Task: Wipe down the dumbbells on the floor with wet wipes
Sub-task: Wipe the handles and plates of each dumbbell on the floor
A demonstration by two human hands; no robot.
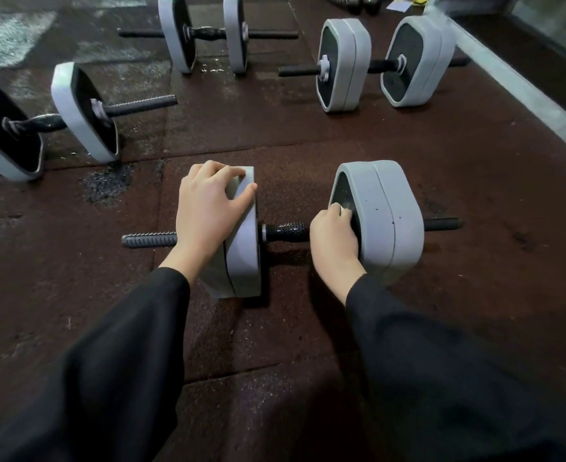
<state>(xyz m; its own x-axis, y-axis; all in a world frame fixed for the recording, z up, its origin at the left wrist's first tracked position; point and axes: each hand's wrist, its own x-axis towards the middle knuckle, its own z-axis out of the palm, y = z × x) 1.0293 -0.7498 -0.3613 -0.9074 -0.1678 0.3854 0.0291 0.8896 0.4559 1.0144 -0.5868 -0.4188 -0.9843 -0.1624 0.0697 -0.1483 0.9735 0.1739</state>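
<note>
Two hands work: left hand (208,208) grips the plate (241,235); right hand (333,235) pinches the wipe (344,208) — scrub the inner face firmly.

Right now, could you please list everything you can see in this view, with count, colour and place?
Dumbbells: four, grey plates on black threaded bars, on the floor; nearest dumbbell under the hands, one at far left, one at top centre, one at upper right.
Floor mat: dark red-brown rubber tiles, with pale wet-looking patches at upper left.
Ledge: one, light grey, running along the right edge.
Small dark items: a few, black, top edge; too small to identify.
Wet wipe: one, white, a small part showing at the right fingertips against the right plate's inner face.
Left hand: gripping the top of the left plate.
Right hand: pressing the wipe on the right plate.
Sleeves: two, black.
</note>
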